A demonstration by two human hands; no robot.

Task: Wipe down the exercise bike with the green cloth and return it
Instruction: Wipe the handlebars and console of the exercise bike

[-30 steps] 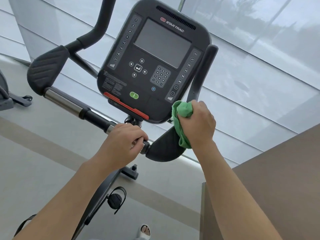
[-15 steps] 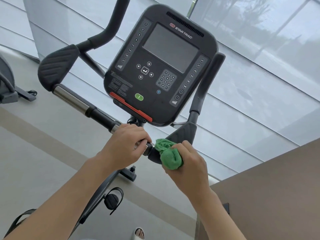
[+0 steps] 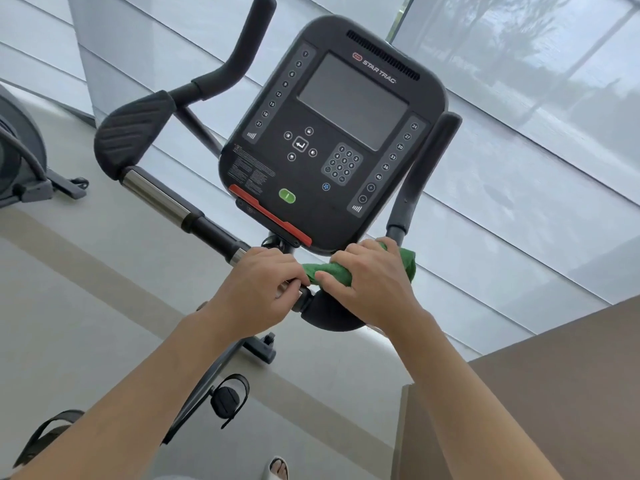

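Both bare arms reach forward and up. The left hand (image 3: 258,289) has its fingers curled tight around a bar. The right hand (image 3: 372,282) sits just beside it, palm down, fingers bent over a bunched green cloth (image 3: 334,271).

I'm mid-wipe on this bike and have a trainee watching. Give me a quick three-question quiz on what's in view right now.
1. True or false: the left hand holds the green cloth.
2. Multiple choice: the right hand presses the cloth against which part? A) the console screen B) the right elbow pad of the handlebar C) the pedal
3. Fill in: the brand printed above the console screen is ____.

Key:
1. False; the left hand grips the handlebar beside the chrome sensor bar, and the right hand holds the cloth.
2. B
3. Star Trac
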